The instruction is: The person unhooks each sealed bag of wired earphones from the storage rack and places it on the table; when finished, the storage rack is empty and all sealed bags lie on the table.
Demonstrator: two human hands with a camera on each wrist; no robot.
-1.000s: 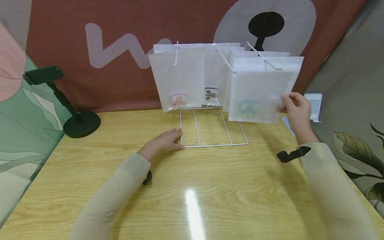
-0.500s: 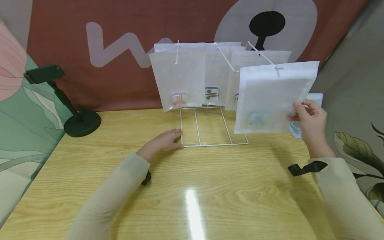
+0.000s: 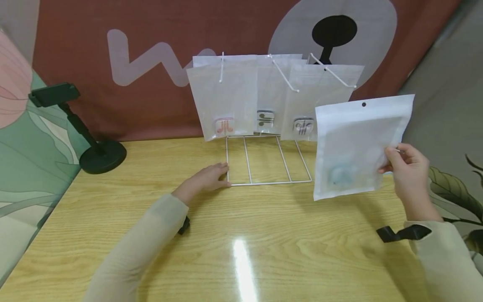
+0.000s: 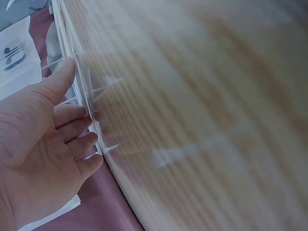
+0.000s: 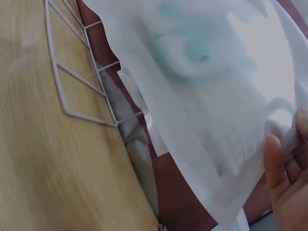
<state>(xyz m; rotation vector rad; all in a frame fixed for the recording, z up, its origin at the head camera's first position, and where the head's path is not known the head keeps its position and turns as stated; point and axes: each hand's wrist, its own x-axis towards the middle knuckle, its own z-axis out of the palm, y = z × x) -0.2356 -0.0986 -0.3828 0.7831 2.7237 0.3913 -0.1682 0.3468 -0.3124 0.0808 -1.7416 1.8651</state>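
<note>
My right hand pinches the right edge of a white translucent pouch with a hang hole at its top. A teal earphone shape shows faintly through its lower part, also visible in the right wrist view on the pouch. The pouch is off the hooks, in the air right of the white wire rack. At the rack's front left corner rests my left hand, its fingers against the wire. Further pouches hang from the rack's hooks: an orange-marked one, a middle one and a right one.
A black phone stand stands at the back left of the wooden table. Behind the rack hangs a reddish-brown printed cloth. Patterned fabric lines both sides.
My right hand has drawn the front pouch off the right hook and carried it right and towards me, uncovering the pouch behind. My left hand has stayed on the rack.
</note>
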